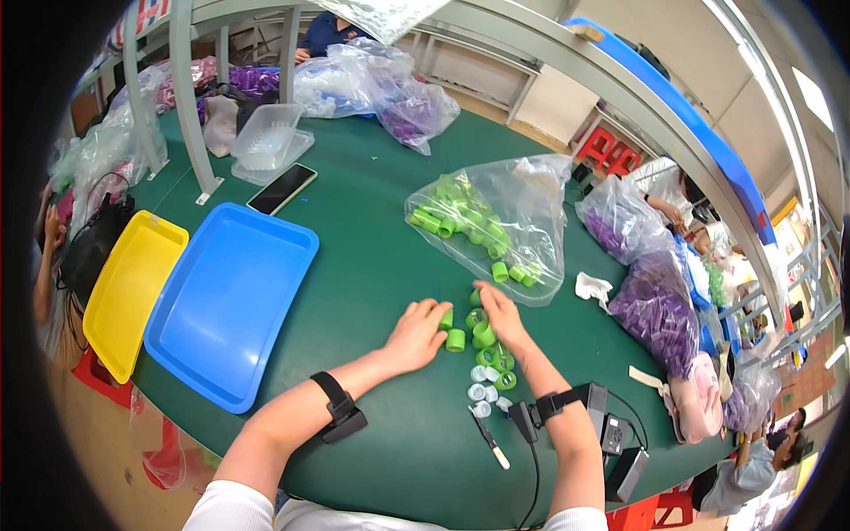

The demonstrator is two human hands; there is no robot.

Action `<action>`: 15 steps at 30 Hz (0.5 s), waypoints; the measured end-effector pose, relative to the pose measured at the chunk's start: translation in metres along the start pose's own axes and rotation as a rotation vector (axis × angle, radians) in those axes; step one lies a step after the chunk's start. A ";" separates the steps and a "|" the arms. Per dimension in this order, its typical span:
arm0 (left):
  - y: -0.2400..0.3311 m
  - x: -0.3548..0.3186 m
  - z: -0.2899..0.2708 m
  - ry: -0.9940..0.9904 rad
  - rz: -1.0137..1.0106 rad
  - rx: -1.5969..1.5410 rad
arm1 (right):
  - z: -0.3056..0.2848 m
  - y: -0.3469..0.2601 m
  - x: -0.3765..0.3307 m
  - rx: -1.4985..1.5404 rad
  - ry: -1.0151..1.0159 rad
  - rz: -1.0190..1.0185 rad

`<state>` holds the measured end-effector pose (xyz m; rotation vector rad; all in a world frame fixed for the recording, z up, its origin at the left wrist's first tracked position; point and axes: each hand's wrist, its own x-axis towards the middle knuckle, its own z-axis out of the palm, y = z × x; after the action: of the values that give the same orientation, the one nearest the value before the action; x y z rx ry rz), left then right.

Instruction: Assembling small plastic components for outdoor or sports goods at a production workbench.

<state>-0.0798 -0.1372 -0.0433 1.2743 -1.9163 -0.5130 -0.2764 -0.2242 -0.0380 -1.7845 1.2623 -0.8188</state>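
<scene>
My left hand (416, 336) is closed with its fingertips on a short green plastic cylinder (447, 319). A second green cylinder (455, 341) stands on the table just below those fingertips. My right hand (499, 317) curls its fingers round another green cylinder (475, 298), partly hidden by the hand. Several more green cylinders (483, 334) stand in a column beside my right palm, some showing open, ring-like ends. Below them lie several small whitish caps (478, 392). A slim black-and-white tool (489, 438), perhaps a craft knife, rests nearer to me.
A clear bag (540, 221) of green cylinders lies open beyond my hands. Blue (226, 310) and yellow (133, 292) trays and a phone (282, 189) are at left. Bags of purple pieces (655, 310) line the right edge. Black boxes with a cable (614, 434) sit by my right forearm.
</scene>
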 end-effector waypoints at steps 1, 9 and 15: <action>-0.003 -0.004 0.000 -0.027 0.012 -0.005 | 0.004 -0.005 -0.003 0.006 -0.086 -0.006; 0.009 -0.014 -0.048 -0.004 -0.056 -0.023 | -0.016 -0.052 0.013 -0.308 -0.003 -0.128; -0.005 0.035 -0.097 0.317 -0.084 0.149 | -0.084 -0.109 0.048 -0.395 0.328 -0.112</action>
<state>-0.0090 -0.1633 0.0269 1.4414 -1.6643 -0.1964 -0.2842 -0.2683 0.1006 -2.1072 1.6372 -1.0096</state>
